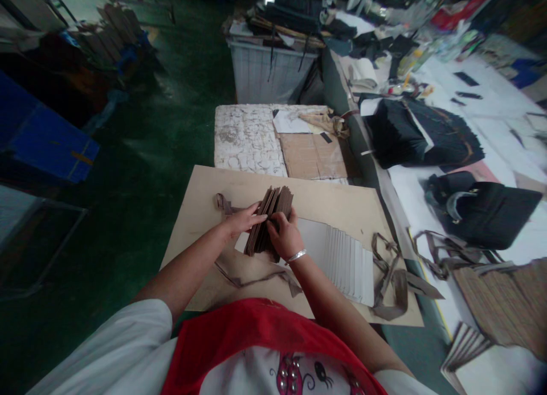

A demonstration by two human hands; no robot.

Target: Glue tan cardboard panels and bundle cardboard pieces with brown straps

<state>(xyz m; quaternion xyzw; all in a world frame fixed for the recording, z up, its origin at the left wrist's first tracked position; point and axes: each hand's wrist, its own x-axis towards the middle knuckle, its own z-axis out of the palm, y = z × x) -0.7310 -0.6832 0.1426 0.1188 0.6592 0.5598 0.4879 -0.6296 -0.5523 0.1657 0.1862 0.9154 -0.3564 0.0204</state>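
A stack of brown flat pieces point(282, 200), standing on edge, is gripped between my two hands above the tan board. My left hand point(247, 219) presses along the left side of the stack, with its thumb across the top. My right hand point(285, 233) wraps the right side, fingers curled over the edges. To the right, a fanned row of white flat pieces point(348, 264) lies on the board point(205, 184). A brown fabric strip point(256, 280) lies loosely in front of the stack, and looped brown strips point(391, 295) rest at the right.
A side table on the right carries a black bundle point(421, 131), a black folded item point(487, 210) and a brown stack point(508, 304). Ahead stand a white worn surface with cardboard point(314, 155) and a grey bin point(269, 70). Blue containers point(47, 133) stand left on the green floor.
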